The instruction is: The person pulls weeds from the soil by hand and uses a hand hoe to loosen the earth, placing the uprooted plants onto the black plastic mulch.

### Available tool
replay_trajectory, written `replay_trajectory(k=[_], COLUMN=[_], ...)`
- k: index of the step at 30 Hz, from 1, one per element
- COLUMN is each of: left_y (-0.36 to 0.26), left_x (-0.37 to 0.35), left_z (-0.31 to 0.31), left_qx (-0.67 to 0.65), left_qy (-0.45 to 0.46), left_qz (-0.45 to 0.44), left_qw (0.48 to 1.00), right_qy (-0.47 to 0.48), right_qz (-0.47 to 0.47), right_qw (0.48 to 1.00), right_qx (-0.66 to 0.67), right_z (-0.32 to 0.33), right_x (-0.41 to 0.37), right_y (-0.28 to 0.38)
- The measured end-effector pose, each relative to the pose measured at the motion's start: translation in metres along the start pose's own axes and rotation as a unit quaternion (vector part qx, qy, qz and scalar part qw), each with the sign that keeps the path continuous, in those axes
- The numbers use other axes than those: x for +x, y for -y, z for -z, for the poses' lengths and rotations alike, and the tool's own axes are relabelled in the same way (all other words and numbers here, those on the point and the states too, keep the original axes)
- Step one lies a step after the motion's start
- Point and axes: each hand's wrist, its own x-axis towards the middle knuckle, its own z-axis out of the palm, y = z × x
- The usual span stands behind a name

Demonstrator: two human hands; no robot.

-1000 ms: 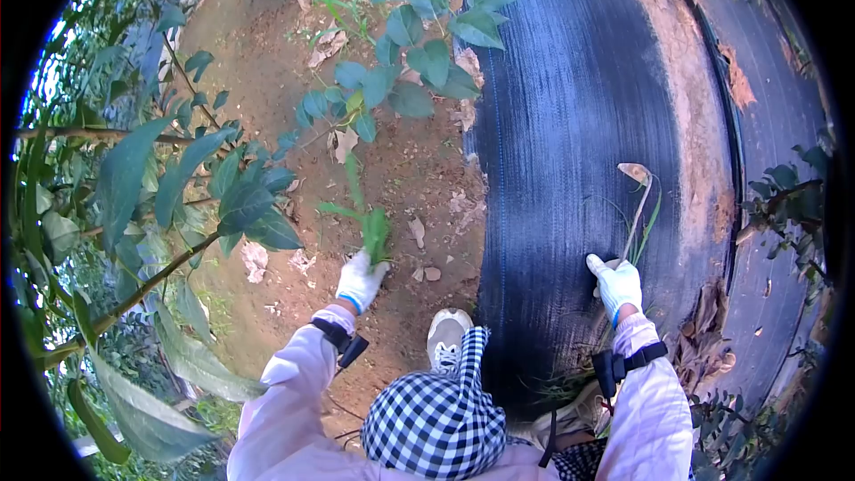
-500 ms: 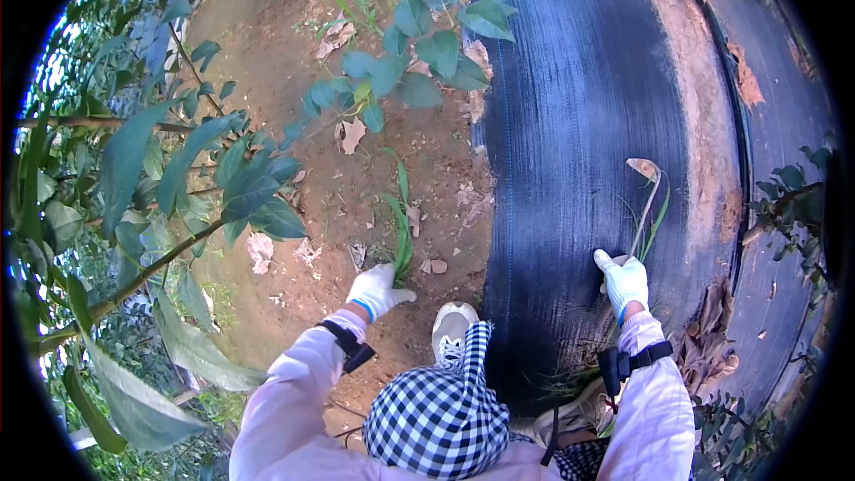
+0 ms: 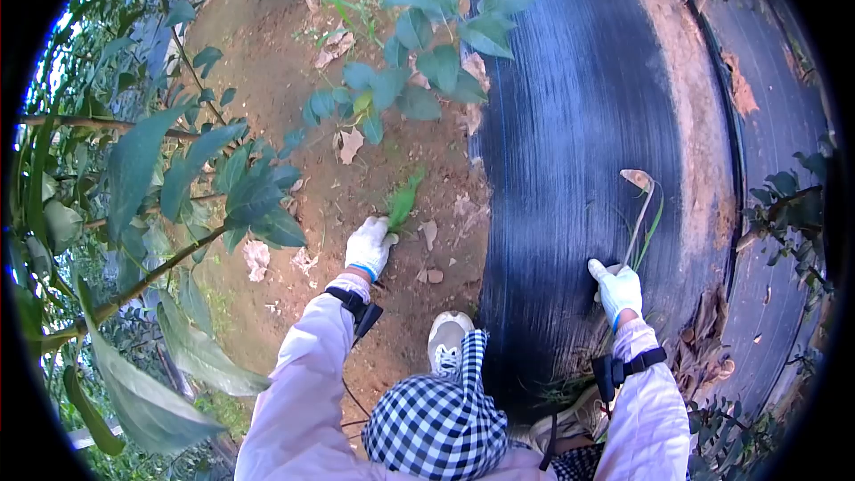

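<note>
My left hand [image 3: 370,245], in a white glove, is over the bare soil with its fingers closed at the base of a small green weed [image 3: 406,199]. Over the black ground sheet [image 3: 570,142], my right hand [image 3: 616,289], also gloved, is closed round a thin-shafted tool that looks like a small hoe [image 3: 639,218]. Its bent, rusty-brown head points up and to the left. A long green grass blade [image 3: 653,230] sticks up beside the shaft from the same hand. The palm sides of both hands are hidden.
Leafy branches [image 3: 160,276] crowd the left side, and another leafy sprig [image 3: 419,44] hangs ahead over the soil. Dry leaves [image 3: 350,144] lie on the ground. A strip of soil [image 3: 686,89] runs along the sheet at right. My shoe [image 3: 450,338] stands near the sheet's edge.
My left hand has moved forward and slightly right; the long grass blades seen at it before now appear as a shorter green clump. My right hand has shifted slightly left, still holding the tool.
</note>
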Motion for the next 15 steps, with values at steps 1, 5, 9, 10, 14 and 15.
replay_trajectory(k=[1,5,9,10,14,15], left_y=[0.003,0.002,0.001,-0.01,-0.017,-0.012], left_x=[0.005,0.025,0.063,0.069,0.087,0.091], left_z=[-0.002,0.025,0.024,0.021,0.016,0.013], left_qx=[-0.071,-0.31,-0.123,-0.057,-0.103,-0.165], left_qy=[-0.029,-0.146,-0.119,-0.133,-0.121,-0.187], left_qz=[0.02,0.11,-0.026,-0.037,-0.039,-0.019], left_qw=[0.997,0.933,0.985,0.989,0.987,0.968], right_qy=[0.001,0.003,0.003,0.008,0.006,0.006], right_qz=[0.002,0.0,-0.012,-0.012,-0.014,-0.013], right_qw=[1.0,1.0,1.0,1.0,1.0,1.0], right_qx=[-0.007,-0.011,-0.012,-0.007,-0.018,-0.014], right_z=[0.0,0.002,0.003,0.003,0.004,0.004], right_x=[0.0,-0.002,-0.005,-0.005,-0.007,-0.005], right_y=[0.0,0.004,0.009,0.01,0.011,0.011])
